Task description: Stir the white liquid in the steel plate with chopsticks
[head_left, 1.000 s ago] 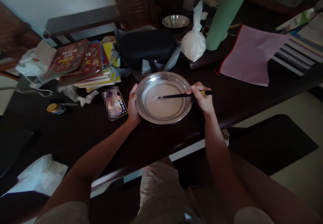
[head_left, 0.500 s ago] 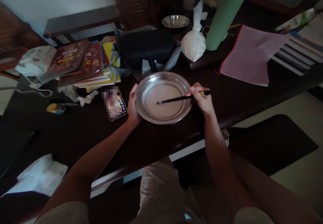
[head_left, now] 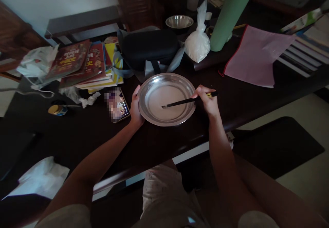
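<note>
Two chopsticks (head_left: 180, 102) in right hand (head_left: 208, 102)

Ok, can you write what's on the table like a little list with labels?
left hand: grips the rim of the metal plate
right hand: holds black chopsticks, tips in the plate's pale liquid
beside plate: phone, at the left
behind plate: black case, white plastic bag, small metal bowl
far left: stack of books
far right: pink folder
surface: dark table
</note>
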`<action>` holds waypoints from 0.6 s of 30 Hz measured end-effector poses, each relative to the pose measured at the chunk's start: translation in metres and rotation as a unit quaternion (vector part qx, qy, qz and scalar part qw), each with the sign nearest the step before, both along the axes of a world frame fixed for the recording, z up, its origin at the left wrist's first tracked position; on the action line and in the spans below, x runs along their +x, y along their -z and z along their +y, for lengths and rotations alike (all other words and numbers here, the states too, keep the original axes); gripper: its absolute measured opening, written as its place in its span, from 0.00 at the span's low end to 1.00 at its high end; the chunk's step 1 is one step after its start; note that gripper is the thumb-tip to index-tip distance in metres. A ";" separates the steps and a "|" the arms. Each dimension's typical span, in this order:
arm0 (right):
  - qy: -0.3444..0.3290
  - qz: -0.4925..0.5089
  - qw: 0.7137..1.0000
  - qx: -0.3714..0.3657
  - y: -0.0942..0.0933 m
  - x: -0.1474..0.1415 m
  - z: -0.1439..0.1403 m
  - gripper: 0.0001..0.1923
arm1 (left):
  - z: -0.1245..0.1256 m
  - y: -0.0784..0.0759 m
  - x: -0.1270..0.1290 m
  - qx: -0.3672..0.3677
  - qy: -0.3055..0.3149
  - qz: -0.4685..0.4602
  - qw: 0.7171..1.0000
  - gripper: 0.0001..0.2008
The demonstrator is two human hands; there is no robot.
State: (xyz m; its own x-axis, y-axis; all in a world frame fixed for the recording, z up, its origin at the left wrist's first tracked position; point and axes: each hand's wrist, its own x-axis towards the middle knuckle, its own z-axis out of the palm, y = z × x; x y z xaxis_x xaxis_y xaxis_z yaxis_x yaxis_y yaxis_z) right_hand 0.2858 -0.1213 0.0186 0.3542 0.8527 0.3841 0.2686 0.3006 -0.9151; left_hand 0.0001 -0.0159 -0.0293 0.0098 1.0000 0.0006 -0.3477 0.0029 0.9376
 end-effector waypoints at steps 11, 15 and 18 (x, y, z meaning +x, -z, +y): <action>-0.005 -0.024 1.000 0.004 0.001 0.001 0.001 0.31 | 0.003 0.002 -0.003 -0.021 0.020 -0.026 0.999 0.20; 0.021 -0.015 0.999 0.023 0.001 0.000 0.001 0.33 | 0.002 0.002 -0.003 -0.013 0.021 -0.020 0.999 0.19; -0.002 -0.019 1.000 0.023 0.001 0.000 0.001 0.32 | 0.003 0.002 -0.003 -0.011 0.020 -0.014 1.000 0.19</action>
